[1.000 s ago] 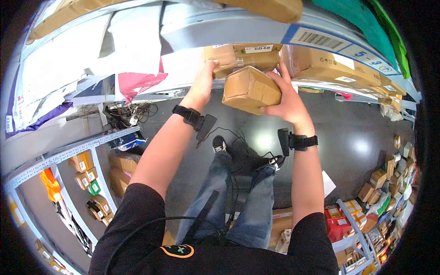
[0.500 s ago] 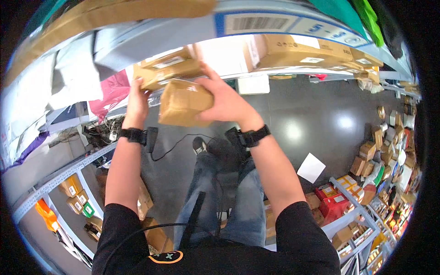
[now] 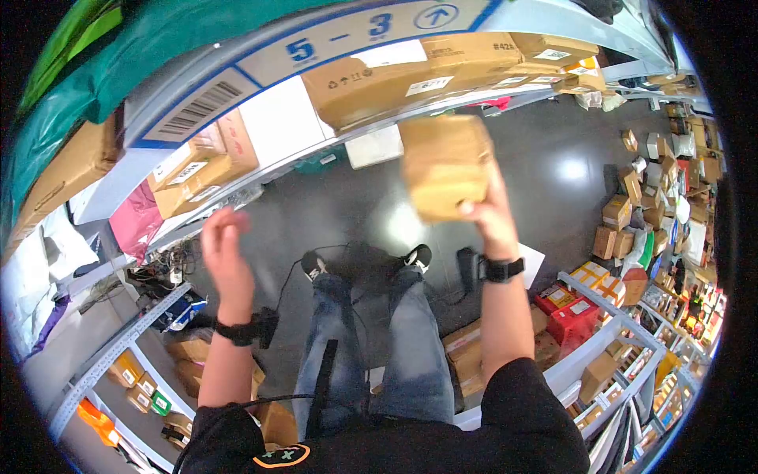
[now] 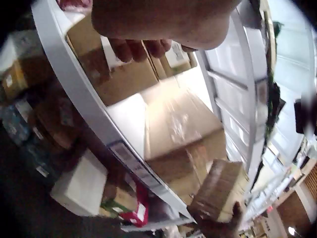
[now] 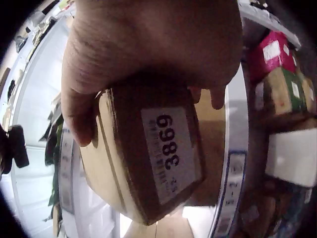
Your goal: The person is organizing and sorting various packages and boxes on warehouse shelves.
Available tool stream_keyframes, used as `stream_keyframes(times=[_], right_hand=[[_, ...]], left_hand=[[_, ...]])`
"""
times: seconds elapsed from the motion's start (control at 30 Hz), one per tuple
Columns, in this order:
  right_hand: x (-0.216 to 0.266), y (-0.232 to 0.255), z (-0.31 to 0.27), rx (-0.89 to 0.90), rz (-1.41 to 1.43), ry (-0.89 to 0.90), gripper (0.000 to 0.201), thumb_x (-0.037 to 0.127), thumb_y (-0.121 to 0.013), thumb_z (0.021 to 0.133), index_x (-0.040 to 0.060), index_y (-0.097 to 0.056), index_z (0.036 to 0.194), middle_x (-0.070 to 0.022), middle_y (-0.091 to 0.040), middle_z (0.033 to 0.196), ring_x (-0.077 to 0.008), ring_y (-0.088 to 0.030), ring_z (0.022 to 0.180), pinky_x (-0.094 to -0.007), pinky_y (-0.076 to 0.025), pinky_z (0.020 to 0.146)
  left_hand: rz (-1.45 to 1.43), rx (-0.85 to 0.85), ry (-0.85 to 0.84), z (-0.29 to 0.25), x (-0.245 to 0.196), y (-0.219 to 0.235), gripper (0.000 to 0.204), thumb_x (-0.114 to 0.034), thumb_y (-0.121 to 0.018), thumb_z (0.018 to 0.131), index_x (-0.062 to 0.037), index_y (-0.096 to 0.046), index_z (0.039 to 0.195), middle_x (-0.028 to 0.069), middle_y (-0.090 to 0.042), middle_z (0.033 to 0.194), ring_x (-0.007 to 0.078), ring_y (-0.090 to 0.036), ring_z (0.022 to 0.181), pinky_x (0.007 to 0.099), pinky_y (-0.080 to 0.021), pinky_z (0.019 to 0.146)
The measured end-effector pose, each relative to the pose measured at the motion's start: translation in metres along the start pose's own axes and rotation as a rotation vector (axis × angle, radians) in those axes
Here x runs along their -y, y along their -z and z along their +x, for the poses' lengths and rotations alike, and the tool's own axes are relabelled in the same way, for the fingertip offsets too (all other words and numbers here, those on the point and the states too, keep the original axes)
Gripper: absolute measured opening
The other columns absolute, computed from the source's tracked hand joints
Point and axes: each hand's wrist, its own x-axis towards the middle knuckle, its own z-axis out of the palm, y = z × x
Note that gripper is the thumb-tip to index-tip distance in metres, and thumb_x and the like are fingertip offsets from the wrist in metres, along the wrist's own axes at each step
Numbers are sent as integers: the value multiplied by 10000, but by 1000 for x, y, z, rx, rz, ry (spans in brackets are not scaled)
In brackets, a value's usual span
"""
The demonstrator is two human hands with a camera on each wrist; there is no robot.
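Note:
My right hand (image 3: 493,212) grips a small brown cardboard box (image 3: 444,166), held up in front of the shelf, thumb on one side and fingers round the other. In the right wrist view a white label reading 3869 shows on that cardboard box (image 5: 168,153). My left hand (image 3: 227,249) is raised near the shelf edge with nothing in it, its fingers loosely bent. Close beyond the left hand, cardboard boxes (image 3: 201,164), one labelled 6048, sit on the shelf. The left wrist view shows the left fingers (image 4: 131,49) overlapping those boxes.
A grey shelf beam with a 5-3 label (image 3: 332,43) runs across the top. Long brown boxes (image 3: 414,75) lie on the shelf to the right, a pink bag (image 3: 136,221) to the left. A red box (image 3: 572,320) stands on the lower right rack; parcels (image 3: 620,213) pile up farther right.
The right hand has carried the small box rightwards, away from the other boxes. The left hand has let go of the shelf boxes and drawn back. The head view has swung right.

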Motion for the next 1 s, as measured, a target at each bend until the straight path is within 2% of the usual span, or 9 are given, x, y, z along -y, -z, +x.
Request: stream_keyframes(times=[0.1,0.17,0.27,0.43,0.5,0.63,0.77,0.9,1.0], right_hand=[[18,41,31,-25,-199,31,884,253,-792,549,69,-462,1349,-205,-117,1573,-309,-114,1462,-409,-173,1153],[15,59,48,10,-319,72,879,242,-787,543,72,-466,1343,-210,-84,1579,-307,-94,1467,-399,-170,1153],[17,71,61,104,-352,83,862,231,-795,538,82,-478,1326,-218,-51,1580,-323,-89,1467,-399,-170,1154],[23,75,70,153,-456,66,821,222,-818,536,99,-512,1288,-209,-121,1558,-342,-135,1453,-416,-181,1158],[26,79,72,159,-451,81,806,225,-819,539,104,-520,1278,-203,-175,1539,-346,-170,1442,-412,-198,1153],[26,73,70,168,-511,116,783,232,-823,533,93,-546,1252,-197,-240,1501,-351,-220,1417,-419,-228,1142],[18,56,69,215,-531,132,795,253,-823,521,67,-559,1247,-202,-226,1506,-371,-220,1413,-441,-235,1140],[19,38,72,286,-499,112,804,249,-819,507,47,-562,1242,-218,-191,1513,-392,-200,1419,-454,-233,1140],[16,25,70,337,-529,138,812,196,-828,488,32,-561,1237,-206,-173,1515,-389,-179,1430,-461,-245,1135]], left_hand=[[-215,231,-71,27,-32,-77,547,-321,-438,992,-35,-315,1442,138,-406,1431,272,-419,1310,429,-334,1079],[-402,216,55,59,-32,-113,584,-361,-408,997,-108,-235,1494,124,-309,1502,274,-350,1358,470,-260,1116],[-588,132,66,87,-68,-148,521,-290,-430,1013,-28,-310,1447,161,-344,1480,270,-374,1335,386,-279,1105],[433,140,-405,112,-101,-144,533,113,-612,741,32,-514,1258,243,-472,1294,413,-468,1195,407,-414,979],[743,142,-534,123,-91,-135,472,98,-606,757,36,-540,1220,242,-506,1265,405,-484,1176,406,-409,985],[770,73,-658,124,-87,-133,355,60,-558,823,21,-549,1176,198,-554,1215,344,-521,1154,411,-399,996],[-654,75,144,130,-92,-134,357,-119,-496,935,-63,-437,1283,107,-556,1213,258,-528,1160,419,-402,1008],[-741,44,168,118,-88,-113,312,-81,-494,931,-22,-482,1237,101,-564,1224,246,-533,1160,411,-398,1020],[-589,14,133,98,-101,-103,442,-185,-418,967,-64,-373,1389,113,-455,1381,258,-422,1294,439,-312,1090]])
